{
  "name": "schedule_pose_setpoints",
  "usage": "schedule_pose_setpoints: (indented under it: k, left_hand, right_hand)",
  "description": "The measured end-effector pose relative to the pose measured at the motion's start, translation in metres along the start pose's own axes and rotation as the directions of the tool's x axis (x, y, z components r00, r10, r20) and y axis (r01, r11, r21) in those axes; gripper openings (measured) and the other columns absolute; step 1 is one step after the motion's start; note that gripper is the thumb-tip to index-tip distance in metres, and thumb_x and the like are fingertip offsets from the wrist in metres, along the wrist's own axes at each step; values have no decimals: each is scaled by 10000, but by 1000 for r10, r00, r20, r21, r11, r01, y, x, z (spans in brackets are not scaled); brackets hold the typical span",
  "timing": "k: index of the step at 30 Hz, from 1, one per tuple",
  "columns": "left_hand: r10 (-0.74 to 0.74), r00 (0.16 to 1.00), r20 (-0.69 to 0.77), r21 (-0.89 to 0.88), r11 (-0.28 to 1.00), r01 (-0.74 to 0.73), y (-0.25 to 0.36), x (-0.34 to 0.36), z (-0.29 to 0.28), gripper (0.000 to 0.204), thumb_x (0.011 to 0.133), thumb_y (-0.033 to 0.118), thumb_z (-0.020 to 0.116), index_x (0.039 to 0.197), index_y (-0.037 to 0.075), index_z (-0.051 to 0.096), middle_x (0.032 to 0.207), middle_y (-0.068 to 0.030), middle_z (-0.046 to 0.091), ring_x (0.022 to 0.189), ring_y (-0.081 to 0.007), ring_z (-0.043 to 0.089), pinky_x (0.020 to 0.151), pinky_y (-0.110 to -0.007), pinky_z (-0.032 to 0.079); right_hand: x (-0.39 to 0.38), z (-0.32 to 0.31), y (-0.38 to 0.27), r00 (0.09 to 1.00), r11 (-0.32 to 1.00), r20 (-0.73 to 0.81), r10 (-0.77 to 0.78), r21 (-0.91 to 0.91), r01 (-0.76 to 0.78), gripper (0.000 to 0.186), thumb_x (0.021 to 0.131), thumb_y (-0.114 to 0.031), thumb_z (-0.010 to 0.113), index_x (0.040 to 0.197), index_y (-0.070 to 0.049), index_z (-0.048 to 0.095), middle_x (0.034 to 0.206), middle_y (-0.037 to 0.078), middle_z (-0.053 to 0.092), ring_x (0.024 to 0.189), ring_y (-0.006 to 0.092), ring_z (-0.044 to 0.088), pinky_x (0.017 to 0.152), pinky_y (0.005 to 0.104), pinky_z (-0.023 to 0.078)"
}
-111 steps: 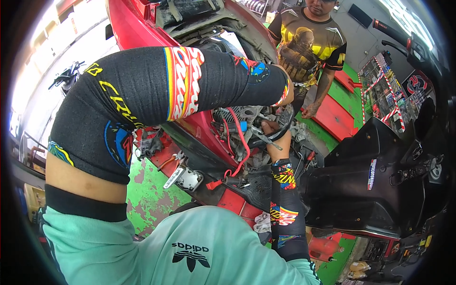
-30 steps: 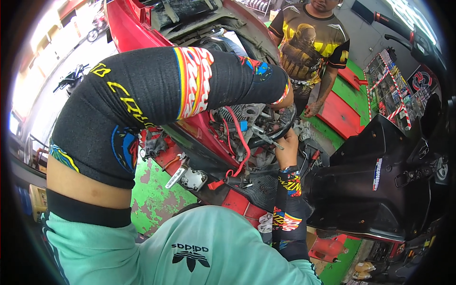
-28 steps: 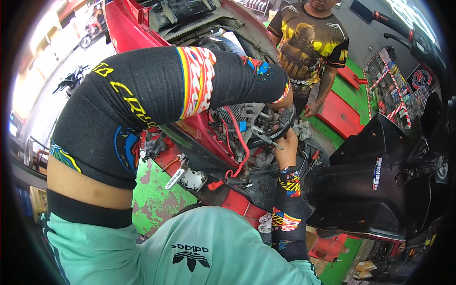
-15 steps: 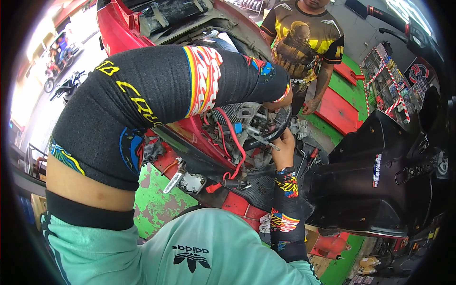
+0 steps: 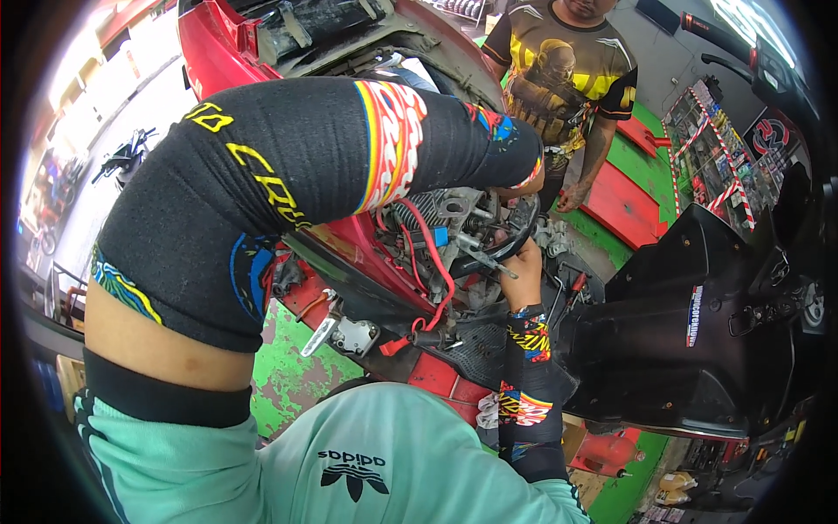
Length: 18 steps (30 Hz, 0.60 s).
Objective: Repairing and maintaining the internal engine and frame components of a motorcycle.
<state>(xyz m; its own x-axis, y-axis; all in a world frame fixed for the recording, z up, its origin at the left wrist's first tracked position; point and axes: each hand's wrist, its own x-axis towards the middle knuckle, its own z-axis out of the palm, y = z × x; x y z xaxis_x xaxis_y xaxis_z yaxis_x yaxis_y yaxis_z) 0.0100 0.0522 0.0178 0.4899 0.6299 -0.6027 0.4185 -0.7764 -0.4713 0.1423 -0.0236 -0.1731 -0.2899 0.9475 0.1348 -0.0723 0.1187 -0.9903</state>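
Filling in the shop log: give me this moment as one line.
scene: red scooter engine exposed | right hand: on black ring part | left hand: hidden behind forearm | bystander: standing beyond

Right hand [image 5: 526, 269] sits at the engine [image 5: 445, 229], a metal tool [image 5: 483, 260] just left of it. Hose [image 5: 430, 262] further left, bracket [image 5: 340, 332] below-left. Left forearm [image 5: 349, 166] crosses above. Dark scooter body panel [image 5: 698, 332] to the right. Bystander [image 5: 567, 79] stands beyond, above the hand.

Green painted floor [image 5: 284, 380], red scooter [image 5: 349, 253]
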Motion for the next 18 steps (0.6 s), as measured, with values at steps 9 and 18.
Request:
schedule_pose_setpoints:
  k: [9, 18]
  left_hand:
    - [-84, 914, -397, 76, 989, 124, -4, 25, 56, 196, 866, 347, 617, 898, 196, 739, 951, 3, 725, 921, -240, 670, 872, -483, 482]
    - [-26, 907, -421, 57, 997, 55, -2, 13, 51, 159, 810, 321, 643, 872, 217, 746, 965, 50, 707, 966, -197, 649, 920, -446, 456]
  right_hand:
    - [3, -5, -19, 996, 970, 61, -64, -231, 77, 219, 971, -196, 663, 934, 17, 691, 799, 7, 688, 725, 76, 590, 668, 262, 466]
    - [1, -3, -30, 931, 942, 145, 335, -25, -335, 244, 990, -209, 630, 1055, 23, 671, 871, 53, 702, 779, 108, 614, 734, 287, 491]
